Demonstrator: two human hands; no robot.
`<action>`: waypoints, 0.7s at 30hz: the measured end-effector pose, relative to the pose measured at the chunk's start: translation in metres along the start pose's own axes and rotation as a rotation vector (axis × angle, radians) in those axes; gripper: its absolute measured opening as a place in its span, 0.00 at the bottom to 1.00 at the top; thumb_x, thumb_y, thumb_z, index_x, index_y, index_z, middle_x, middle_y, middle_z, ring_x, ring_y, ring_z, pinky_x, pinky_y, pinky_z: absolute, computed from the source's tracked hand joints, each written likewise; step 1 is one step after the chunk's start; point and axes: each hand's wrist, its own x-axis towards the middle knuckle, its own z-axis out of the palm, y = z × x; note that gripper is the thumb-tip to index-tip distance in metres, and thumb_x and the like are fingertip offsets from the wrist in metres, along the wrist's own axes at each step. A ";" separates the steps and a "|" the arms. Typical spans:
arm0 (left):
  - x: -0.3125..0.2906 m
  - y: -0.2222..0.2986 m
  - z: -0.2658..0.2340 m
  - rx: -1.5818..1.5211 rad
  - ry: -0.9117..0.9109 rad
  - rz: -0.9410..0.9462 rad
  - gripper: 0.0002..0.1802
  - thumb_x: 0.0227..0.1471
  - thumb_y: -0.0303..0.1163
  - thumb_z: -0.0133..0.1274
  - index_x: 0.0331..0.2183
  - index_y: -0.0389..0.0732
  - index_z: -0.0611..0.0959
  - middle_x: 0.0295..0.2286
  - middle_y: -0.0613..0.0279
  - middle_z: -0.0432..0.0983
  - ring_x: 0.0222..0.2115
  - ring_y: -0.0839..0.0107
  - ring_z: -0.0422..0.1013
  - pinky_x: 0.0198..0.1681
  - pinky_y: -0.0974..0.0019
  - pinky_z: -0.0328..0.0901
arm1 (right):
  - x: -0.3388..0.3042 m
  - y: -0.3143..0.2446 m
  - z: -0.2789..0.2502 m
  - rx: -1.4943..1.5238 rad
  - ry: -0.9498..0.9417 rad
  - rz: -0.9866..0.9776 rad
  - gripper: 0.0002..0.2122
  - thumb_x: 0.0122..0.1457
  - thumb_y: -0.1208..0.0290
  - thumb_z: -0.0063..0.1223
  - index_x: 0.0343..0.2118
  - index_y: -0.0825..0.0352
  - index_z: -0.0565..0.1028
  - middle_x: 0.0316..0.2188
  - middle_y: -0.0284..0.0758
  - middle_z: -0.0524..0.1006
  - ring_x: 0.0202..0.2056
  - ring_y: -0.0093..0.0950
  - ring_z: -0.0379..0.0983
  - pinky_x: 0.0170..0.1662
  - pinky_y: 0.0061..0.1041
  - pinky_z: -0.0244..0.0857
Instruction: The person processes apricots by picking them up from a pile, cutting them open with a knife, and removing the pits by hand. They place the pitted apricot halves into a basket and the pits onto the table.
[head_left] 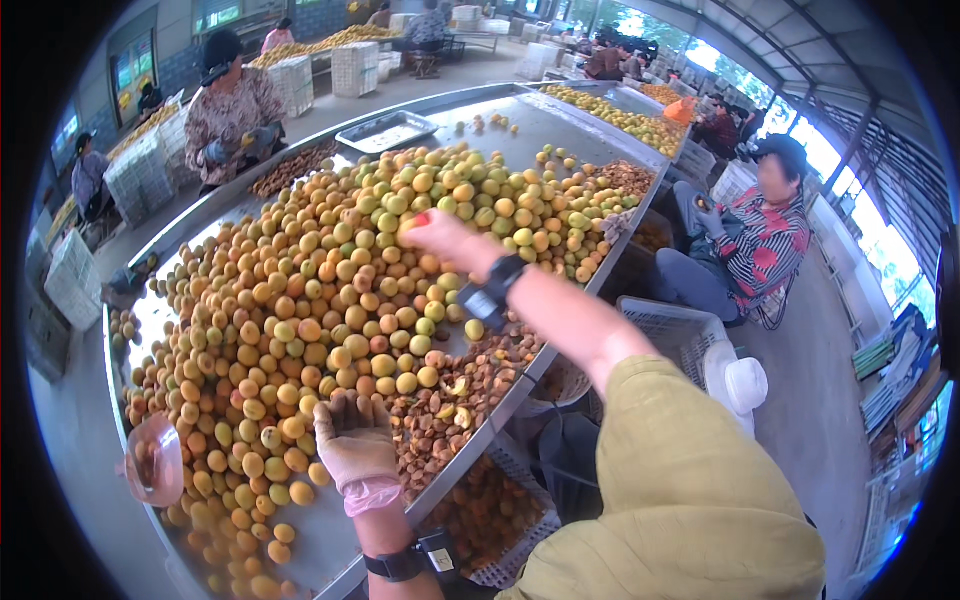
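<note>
A heap of yellow-orange apricots [330, 260] covers much of a metal table [500, 115]. My right hand [445, 240] stretches across to the heap's upper middle, its fingers closed and slightly blurred. A small red bit shows at its fingertips; what they hold I cannot make out. Nearer me, my left hand [355, 440], in a thin pale glove with dirt-darkened fingertips, rests palm up beside the apricots. Its fingers are loosely bent and apart, with nothing visible in them. Brown apricot pits [435, 425] lie just right of it, with a few yellow flesh pieces among them.
A metal tray [387, 131] lies at the table's far edge. Crates [490, 510] stand below the near edge, one holding orange-brown pieces. One person [235, 110] works across the table; another [745, 230] sits at the right. A clear plastic scoop-like piece [155, 460] is at the left edge.
</note>
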 end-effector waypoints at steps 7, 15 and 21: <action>-0.001 -0.010 0.000 0.060 0.052 -0.027 0.14 0.59 0.46 0.50 0.28 0.47 0.80 0.29 0.69 0.78 0.30 0.67 0.69 0.43 0.59 0.65 | -0.117 -0.047 -0.233 0.210 0.202 0.055 0.14 0.59 0.55 0.57 0.35 0.63 0.73 0.24 0.25 0.71 0.18 0.09 0.62 0.11 0.06 0.48; 0.001 -0.030 -0.003 0.134 0.058 -0.099 0.16 0.59 0.46 0.50 0.30 0.45 0.80 0.28 0.71 0.76 0.27 0.70 0.67 0.39 0.62 0.66 | -0.161 -0.133 -0.398 0.234 0.718 -0.202 0.14 0.58 0.55 0.59 0.31 0.62 0.75 0.19 0.25 0.69 0.17 0.12 0.61 0.14 0.10 0.48; -0.003 -0.042 0.010 0.342 0.016 -0.120 0.19 0.60 0.49 0.48 0.34 0.42 0.80 0.29 0.66 0.75 0.29 0.69 0.69 0.41 0.60 0.66 | -0.169 -0.127 -0.310 0.616 0.422 -0.187 0.12 0.57 0.63 0.62 0.36 0.64 0.73 0.19 0.24 0.67 0.15 0.09 0.59 0.12 0.07 0.47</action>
